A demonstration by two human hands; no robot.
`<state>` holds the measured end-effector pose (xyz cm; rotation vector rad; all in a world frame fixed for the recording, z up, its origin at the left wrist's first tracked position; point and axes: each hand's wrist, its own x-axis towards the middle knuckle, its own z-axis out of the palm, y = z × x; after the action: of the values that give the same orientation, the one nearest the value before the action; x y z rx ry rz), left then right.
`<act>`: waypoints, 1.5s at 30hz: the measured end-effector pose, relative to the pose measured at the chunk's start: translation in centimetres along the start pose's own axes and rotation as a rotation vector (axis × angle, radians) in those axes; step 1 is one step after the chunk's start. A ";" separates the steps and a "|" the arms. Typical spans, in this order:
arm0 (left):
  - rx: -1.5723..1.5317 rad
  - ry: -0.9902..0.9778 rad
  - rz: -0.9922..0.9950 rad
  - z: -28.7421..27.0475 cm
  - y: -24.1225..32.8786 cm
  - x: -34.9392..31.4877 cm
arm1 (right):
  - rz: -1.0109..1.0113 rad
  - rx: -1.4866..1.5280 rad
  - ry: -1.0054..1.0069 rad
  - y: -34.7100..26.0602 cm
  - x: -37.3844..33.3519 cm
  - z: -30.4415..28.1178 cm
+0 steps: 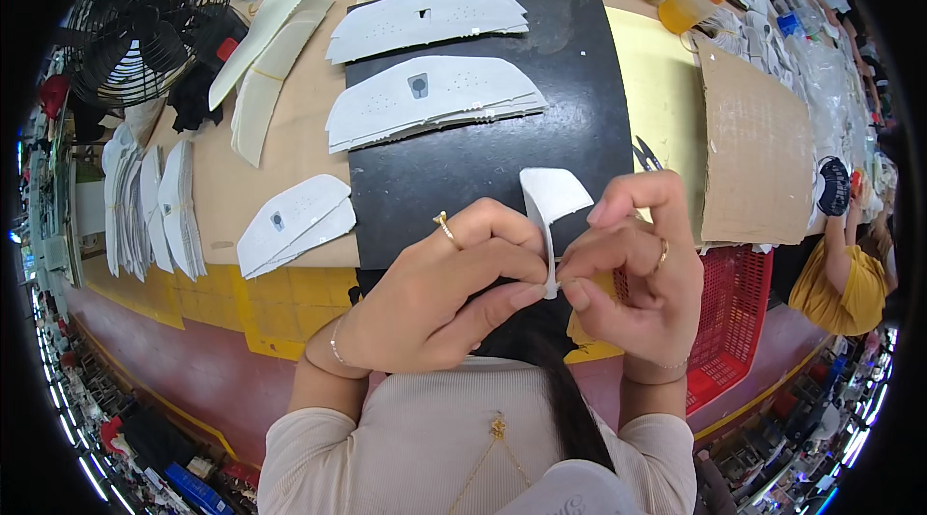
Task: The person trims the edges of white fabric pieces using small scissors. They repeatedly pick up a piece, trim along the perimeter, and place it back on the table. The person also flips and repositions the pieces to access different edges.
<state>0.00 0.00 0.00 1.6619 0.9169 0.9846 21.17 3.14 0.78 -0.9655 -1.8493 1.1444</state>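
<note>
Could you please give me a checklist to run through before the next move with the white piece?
1. Left grip on the white piece: ok, at its near end.
2. Right grip pinching that end: cannot tell; it is there, but the contact is unclear.
3. White piece flat: not ok, it is bent.
4. Scissors clear of the right grip: cannot tell, partly hidden behind it.
5. Near stack and far stack on the black mat, clear of both grips: ok.

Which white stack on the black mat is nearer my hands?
The stack with the grey patch; the other stack, showing a small black mark, lies beyond it.
</note>
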 end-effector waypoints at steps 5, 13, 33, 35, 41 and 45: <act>-0.006 0.027 0.005 -0.3 -0.2 0.3 | 0.130 0.106 0.035 -0.5 -0.1 0.2; 0.155 0.012 0.034 0.2 0.6 0.4 | -0.149 -0.489 0.028 -2.8 -0.3 0.3; 0.130 0.047 0.072 -0.2 0.2 0.9 | 0.056 0.001 -0.018 -1.2 -0.2 -0.8; 0.169 0.059 0.076 0.1 0.3 0.8 | -0.004 -0.154 -0.019 -1.8 -0.2 -0.8; 0.208 0.029 0.160 0.4 0.2 1.0 | -0.180 -0.448 -0.062 -2.5 0.2 -1.3; 0.214 0.017 0.154 0.5 0.2 0.9 | -0.202 -0.465 -0.081 -2.6 0.5 -1.4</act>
<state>0.81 0.60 0.30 1.9295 0.9433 1.0336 21.66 3.25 3.70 -0.9612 -2.2765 0.6508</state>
